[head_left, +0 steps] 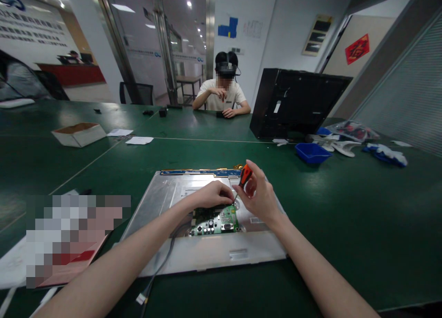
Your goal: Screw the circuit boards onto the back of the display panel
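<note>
A metal-backed display panel (162, 256) lies flat on the table, with a green circuit board (216, 222) on its middle. My right hand (259, 196) grips a screwdriver (245, 175) with an orange and black handle, tilted, its tip down near the board's upper right corner. My left hand (216, 194) is closed, its fingertips pinched together beside the screwdriver's tip. Whatever those fingertips hold is too small or hidden to make out. A dark cable (169, 251) runs from beside the board over the panel's near edge to a white connector (141, 298).
A black monitor housing (297, 101) stands at the back right, by a blue tray (312, 153) and gloves (386, 154). Back left are an open carton (79, 135) and papers (140, 140). Across the table (348, 216) sits a co-worker (223, 90) wearing a headset.
</note>
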The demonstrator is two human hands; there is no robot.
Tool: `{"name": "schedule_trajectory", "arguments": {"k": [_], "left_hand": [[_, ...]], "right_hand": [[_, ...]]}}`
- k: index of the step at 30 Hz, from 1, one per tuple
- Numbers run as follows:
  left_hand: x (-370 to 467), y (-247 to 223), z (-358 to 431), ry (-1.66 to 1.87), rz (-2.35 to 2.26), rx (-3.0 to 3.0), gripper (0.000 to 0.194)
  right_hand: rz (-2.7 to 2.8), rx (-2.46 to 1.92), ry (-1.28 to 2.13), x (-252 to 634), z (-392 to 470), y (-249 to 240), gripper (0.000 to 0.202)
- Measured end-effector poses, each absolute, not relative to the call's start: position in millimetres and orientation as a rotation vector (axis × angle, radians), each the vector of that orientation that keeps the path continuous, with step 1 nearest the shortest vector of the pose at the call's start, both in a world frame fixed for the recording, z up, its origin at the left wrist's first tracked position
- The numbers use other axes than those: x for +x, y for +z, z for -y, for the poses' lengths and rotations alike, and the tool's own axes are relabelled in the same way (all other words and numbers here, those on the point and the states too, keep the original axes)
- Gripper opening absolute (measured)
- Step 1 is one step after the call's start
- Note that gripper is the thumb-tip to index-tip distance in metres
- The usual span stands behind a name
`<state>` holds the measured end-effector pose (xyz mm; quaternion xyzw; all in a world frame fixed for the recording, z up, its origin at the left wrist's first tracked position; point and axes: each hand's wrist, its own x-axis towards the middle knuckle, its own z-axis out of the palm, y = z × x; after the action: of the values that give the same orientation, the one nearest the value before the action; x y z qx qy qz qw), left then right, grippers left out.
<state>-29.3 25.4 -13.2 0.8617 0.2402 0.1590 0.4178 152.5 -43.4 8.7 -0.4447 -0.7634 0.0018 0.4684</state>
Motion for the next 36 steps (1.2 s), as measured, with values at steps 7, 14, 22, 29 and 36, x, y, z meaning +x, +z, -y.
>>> {"name": "schedule_trajectory", "arguments": {"k": [7,14,22,29,36], "left_hand": [[-28.1,-13.2,-25.2,0.394,-0.618,2.151,0.014],[-28.2,-12.4,-24.6,0.400,-0.632,2.158,0.012],[-27.8,-7.7,-22.6,0.385,-0.654,2.159,0.016],[-27.5,-11.1,-23.7,0.384,-0.654,2.160,0.014],[-27.8,-10.1,-23.5,0.388,-0.657,2.157,0.015]], "right_hand": [[1.897,-1.042,0.085,152.0,46.3,14.0,0.069],[1.852,-1.084,0.030,151.6,44.1,12.4,0.067],[1.840,-1.073,0.020,152.2,42.7,10.1,0.072],[1.901,-1.042,0.091,150.6,46.1,14.4,0.067],[1.840,-1.065,0.019,151.4,42.9,11.1,0.066]]}}
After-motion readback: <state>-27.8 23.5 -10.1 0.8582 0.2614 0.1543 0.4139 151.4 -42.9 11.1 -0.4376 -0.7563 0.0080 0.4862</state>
